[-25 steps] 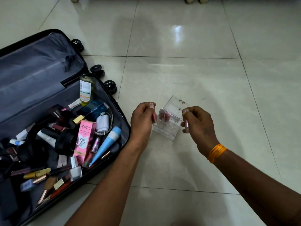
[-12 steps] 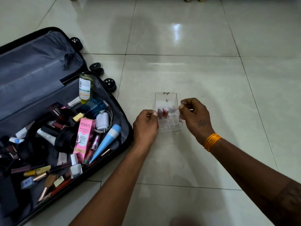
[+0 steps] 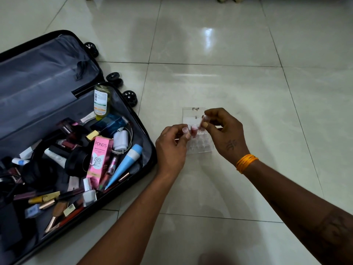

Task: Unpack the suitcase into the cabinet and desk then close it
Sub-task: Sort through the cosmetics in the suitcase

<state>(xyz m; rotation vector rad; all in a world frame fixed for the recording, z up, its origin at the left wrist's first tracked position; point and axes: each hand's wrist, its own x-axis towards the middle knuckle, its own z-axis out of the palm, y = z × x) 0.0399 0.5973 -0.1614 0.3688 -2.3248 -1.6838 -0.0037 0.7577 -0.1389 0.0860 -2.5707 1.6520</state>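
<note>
Head view: a black suitcase (image 3: 150, 150) lies open on the tiled floor (image 3: 248, 54) at the left, its grey-lined lid (image 3: 44, 77) flat beyond the filled half, three wheels (image 3: 129, 97) showing along its far right edge. The filled half holds a jumble of cosmetics. A yellow oil bottle (image 3: 101, 101) leans at the far right corner of that half; nearer the right wall lie a pink POND'S box (image 3: 98, 157), a white charger (image 3: 120, 139) with its cable, and a blue-and-white tube (image 3: 125, 165) pointing toward the near edge. Gold and rose lipstick cases (image 3: 44, 198) are scattered toward the near left, around a black round pouch (image 3: 76, 163).

To the right of the suitcase, apart from it, a clear plastic organiser (image 3: 200, 145) with small square cells stands on the floor, its transparent back panel upright on the far side. Two pink tubes (image 3: 193, 130) stand in its far row of cells.

The left hand (image 3: 172, 146) is at the organiser's left edge, thumb and forefinger pinched narrow on a small clear-capped tube (image 3: 185, 130) at the far left cell. The right hand (image 3: 225, 134), an orange band (image 3: 246, 162) on its wrist, hovers over the far right of the organiser, fingertips closed on another small pink tube (image 3: 203, 122) held tilted above the cells.
</note>
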